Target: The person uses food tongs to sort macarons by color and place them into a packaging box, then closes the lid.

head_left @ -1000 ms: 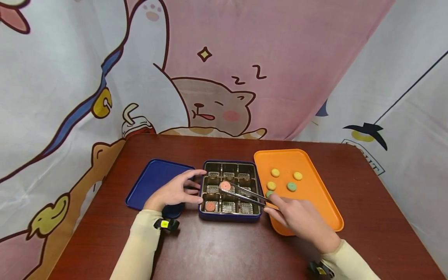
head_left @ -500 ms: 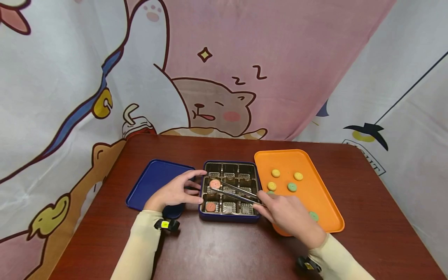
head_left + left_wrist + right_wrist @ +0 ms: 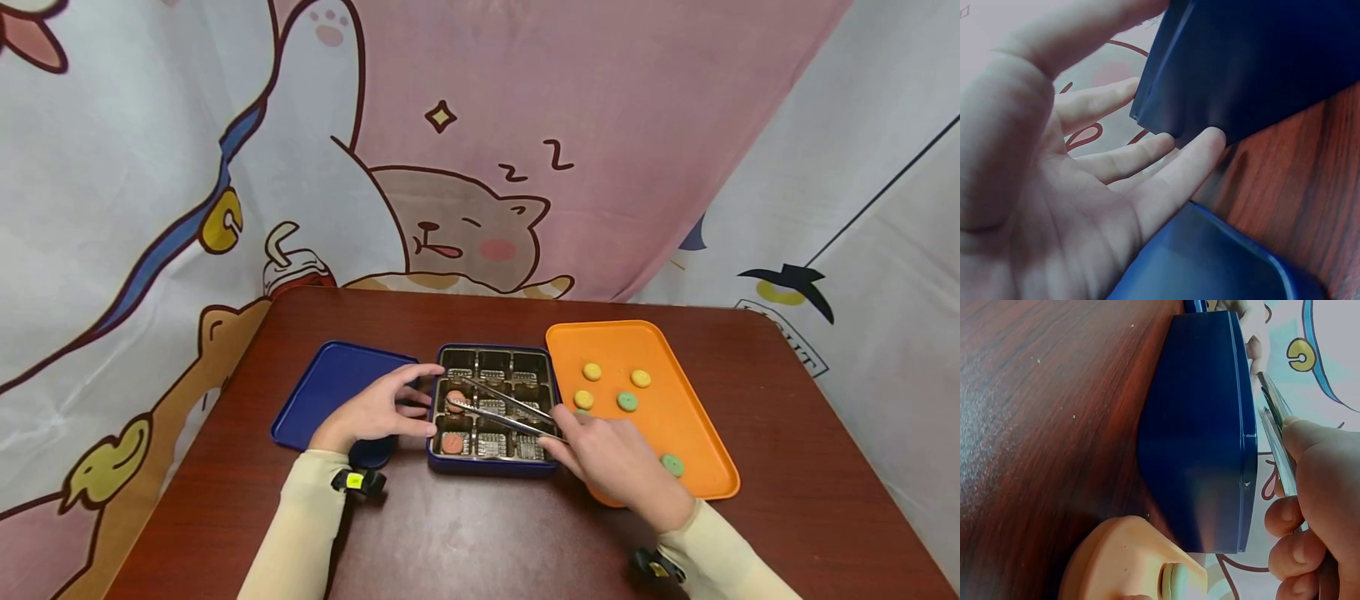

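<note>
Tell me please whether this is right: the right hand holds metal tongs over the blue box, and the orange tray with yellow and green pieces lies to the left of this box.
The side is wrong: in the head view, the orange tray with yellow pieces and green pieces lies right of the blue box. The right hand does hold metal tongs over the box.

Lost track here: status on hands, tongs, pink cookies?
Left hand touching blue box; right hand holding tongs. Farther pink cookie middle-left in box, tongs partly over it.
</note>
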Tool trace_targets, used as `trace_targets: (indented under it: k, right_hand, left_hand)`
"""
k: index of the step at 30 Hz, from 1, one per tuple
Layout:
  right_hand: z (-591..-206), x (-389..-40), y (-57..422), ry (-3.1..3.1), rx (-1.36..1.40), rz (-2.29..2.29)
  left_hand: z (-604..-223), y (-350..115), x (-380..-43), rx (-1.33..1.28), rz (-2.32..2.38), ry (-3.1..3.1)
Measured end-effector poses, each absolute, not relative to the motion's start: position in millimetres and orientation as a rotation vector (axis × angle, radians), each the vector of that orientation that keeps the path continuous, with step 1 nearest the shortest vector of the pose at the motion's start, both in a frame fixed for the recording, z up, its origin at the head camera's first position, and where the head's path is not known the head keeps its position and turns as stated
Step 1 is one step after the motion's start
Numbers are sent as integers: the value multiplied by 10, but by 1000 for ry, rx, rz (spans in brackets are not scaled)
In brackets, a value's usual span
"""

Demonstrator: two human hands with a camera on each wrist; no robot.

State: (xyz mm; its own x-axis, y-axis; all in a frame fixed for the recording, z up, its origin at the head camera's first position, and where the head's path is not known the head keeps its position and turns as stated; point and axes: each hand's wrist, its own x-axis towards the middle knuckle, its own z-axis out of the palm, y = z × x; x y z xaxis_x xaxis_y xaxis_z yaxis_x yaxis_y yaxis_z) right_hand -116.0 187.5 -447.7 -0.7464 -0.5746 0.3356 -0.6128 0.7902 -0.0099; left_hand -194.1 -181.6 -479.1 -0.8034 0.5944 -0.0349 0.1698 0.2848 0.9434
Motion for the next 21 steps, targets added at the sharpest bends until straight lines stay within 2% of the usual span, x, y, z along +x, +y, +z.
trace_targets:
  k: [21]
  right_hand:
    - [-4470, -1139, 1898, -2644, 941, 205]
  left_hand:
    - [-4788, -1814, -1943, 693, 1529, 2176]
